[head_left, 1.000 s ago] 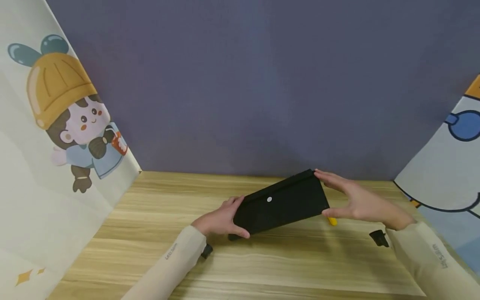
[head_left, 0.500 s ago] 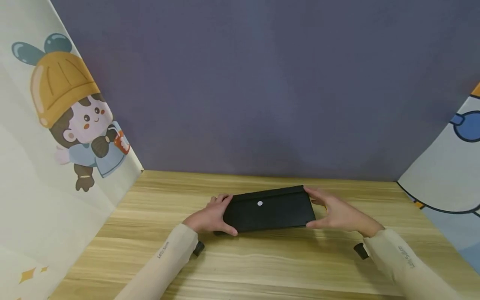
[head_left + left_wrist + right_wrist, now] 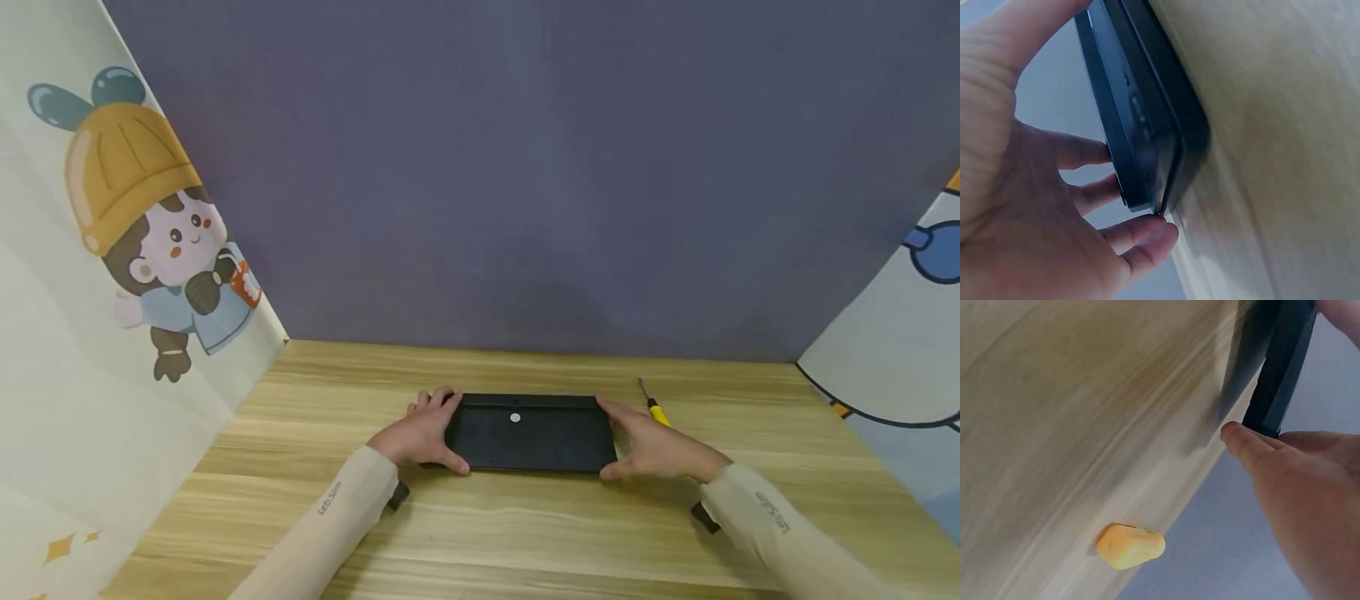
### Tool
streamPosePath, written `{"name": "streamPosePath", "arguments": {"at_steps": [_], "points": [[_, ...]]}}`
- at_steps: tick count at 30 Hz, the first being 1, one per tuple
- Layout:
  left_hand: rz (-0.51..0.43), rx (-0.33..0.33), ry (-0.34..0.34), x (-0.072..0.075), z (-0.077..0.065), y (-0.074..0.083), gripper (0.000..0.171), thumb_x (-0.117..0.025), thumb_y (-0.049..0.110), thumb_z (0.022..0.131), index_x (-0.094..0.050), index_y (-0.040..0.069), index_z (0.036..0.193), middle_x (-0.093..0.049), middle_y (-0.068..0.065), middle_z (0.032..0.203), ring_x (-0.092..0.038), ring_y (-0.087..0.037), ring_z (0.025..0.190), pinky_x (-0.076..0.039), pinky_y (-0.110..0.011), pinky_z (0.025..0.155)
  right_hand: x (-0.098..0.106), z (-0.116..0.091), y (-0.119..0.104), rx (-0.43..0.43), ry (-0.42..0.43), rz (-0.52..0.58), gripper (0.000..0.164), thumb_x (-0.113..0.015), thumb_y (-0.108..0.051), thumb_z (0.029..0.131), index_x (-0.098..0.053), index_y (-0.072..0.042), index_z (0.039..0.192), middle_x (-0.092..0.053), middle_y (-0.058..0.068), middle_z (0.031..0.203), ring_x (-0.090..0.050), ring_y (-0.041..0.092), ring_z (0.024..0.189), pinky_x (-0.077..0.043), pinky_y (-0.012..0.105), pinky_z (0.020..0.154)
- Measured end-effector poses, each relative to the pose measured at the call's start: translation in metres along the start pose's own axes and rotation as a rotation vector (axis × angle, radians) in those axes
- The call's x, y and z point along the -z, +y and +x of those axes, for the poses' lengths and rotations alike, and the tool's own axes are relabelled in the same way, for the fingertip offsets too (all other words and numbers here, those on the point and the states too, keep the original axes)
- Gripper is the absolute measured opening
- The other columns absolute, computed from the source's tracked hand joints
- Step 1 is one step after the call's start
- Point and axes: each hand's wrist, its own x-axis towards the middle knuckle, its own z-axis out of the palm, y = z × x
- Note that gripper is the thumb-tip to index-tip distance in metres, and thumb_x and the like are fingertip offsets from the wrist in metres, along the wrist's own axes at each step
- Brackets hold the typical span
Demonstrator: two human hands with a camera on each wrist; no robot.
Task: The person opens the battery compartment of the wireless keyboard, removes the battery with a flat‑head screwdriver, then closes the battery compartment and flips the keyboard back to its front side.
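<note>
A flat black rectangular case (image 3: 532, 437) with a raised strip along its far side and a white round sticker lies across the middle of the table. My left hand (image 3: 427, 433) grips its left end, thumb on the near edge and fingers at the far edge. At that end, the left wrist view shows two stacked layers of the black case (image 3: 1147, 112) close to the tabletop. My right hand (image 3: 652, 442) holds the opposite end between thumb and fingers. In the right wrist view, a shadow lies below the black case's edge (image 3: 1279, 375); its underside is hidden.
A screwdriver with a yellow handle (image 3: 657, 413) lies on the wooden table (image 3: 487, 542), behind my right hand. A dark panel (image 3: 525, 183) stands along the table's back edge. Printed white panels border the left and right sides.
The case's right end has come down and toward me, so the case now lies level across the view. Both hands keep their hold. The screwdriver has come into fuller view.
</note>
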Motion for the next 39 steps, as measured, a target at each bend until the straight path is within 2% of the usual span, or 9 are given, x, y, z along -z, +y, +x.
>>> {"name": "streamPosePath", "arguments": {"at_steps": [3,11,18,24,27,28,31,35,39], "points": [[-0.001,0.006,0.001,0.001,-0.001,0.001,0.116,-0.082,0.055,0.063,-0.022,0.008,0.151,-0.017,-0.014,0.152,-0.02,-0.037,0.132,-0.029,-0.052,0.1,-0.001,0.002,-0.001,-0.002,-0.007,-0.021,0.114,-0.081,-0.043,0.071,-0.014,0.004,0.149,-0.021,0.027,0.149,-0.029,0.043,0.132,-0.034,0.053,0.099],[0.01,0.001,-0.004,0.0,0.001,-0.001,0.116,-0.082,0.056,0.063,-0.023,0.008,0.151,-0.017,-0.014,0.152,-0.021,-0.037,0.132,-0.029,-0.052,0.1,-0.002,0.006,-0.001,-0.061,-0.028,-0.032,0.116,-0.083,-0.043,0.068,-0.014,0.002,0.15,-0.022,0.026,0.149,-0.027,0.042,0.133,-0.033,0.053,0.099],[0.043,0.01,-0.004,0.001,0.002,0.001,0.116,-0.081,0.057,0.063,-0.023,0.009,0.151,-0.017,-0.014,0.152,-0.021,-0.036,0.131,-0.028,-0.051,0.1,-0.004,0.005,-0.001,-0.042,-0.022,-0.054,0.115,-0.083,-0.044,0.068,-0.016,0.004,0.149,-0.021,0.029,0.148,-0.023,0.046,0.133,-0.03,0.058,0.099],[0.036,0.003,0.001,0.002,0.0,0.0,0.116,-0.08,0.058,0.063,-0.023,0.008,0.151,-0.018,-0.014,0.152,-0.022,-0.035,0.131,-0.03,-0.049,0.098,-0.004,0.006,0.002,-0.045,-0.03,-0.07,0.112,-0.079,-0.048,0.071,-0.017,0.002,0.149,-0.018,0.028,0.15,-0.022,0.045,0.134,-0.03,0.057,0.1],[0.026,0.002,-0.005,0.003,-0.002,0.0,0.115,-0.08,0.058,0.065,-0.022,0.01,0.151,-0.017,-0.013,0.152,-0.02,-0.035,0.132,-0.027,-0.051,0.1,-0.002,0.01,0.003,-0.021,0.018,-0.088,0.101,-0.075,-0.047,0.077,-0.024,0.003,0.147,-0.024,0.028,0.147,-0.026,0.045,0.132,-0.031,0.058,0.099],[0.024,0.005,-0.01,0.003,-0.002,0.0,0.115,-0.079,0.058,0.065,-0.021,0.011,0.152,-0.016,-0.012,0.153,-0.019,-0.035,0.133,-0.026,-0.051,0.101,-0.001,0.013,0.003,-0.008,0.045,-0.096,0.094,-0.074,-0.044,0.08,-0.027,0.003,0.146,-0.026,0.029,0.146,-0.026,0.046,0.132,-0.032,0.059,0.098],[0.02,0.009,-0.017,0.003,-0.003,0.0,0.113,-0.078,0.059,0.066,-0.021,0.012,0.152,-0.016,-0.012,0.153,-0.018,-0.035,0.134,-0.025,-0.053,0.102,0.0,0.022,0.001,0.055,0.144,-0.115,0.069,-0.071,-0.029,0.086,-0.041,0.002,0.139,-0.039,0.026,0.139,-0.039,0.045,0.123,-0.037,0.058,0.093],[0.029,0.006,-0.014,0.003,-0.004,0.0,0.112,-0.076,0.061,0.067,-0.021,0.012,0.152,-0.016,-0.011,0.153,-0.019,-0.034,0.133,-0.027,-0.051,0.1,0.0,0.039,-0.003,0.11,0.231,-0.137,0.041,-0.07,-0.011,0.086,-0.059,-0.002,0.124,-0.056,0.013,0.119,-0.056,0.032,0.102,-0.047,0.047,0.083],[0.019,0.005,-0.005,0.002,-0.005,-0.004,0.108,-0.074,0.061,0.071,-0.021,0.013,0.152,-0.016,-0.012,0.153,-0.016,-0.035,0.136,-0.021,-0.055,0.104,0.0,0.056,-0.004,0.097,0.249,-0.123,0.027,-0.069,-0.006,0.086,-0.066,-0.006,0.113,-0.062,0.005,0.103,-0.057,0.019,0.086,-0.049,0.038,0.073]]}}
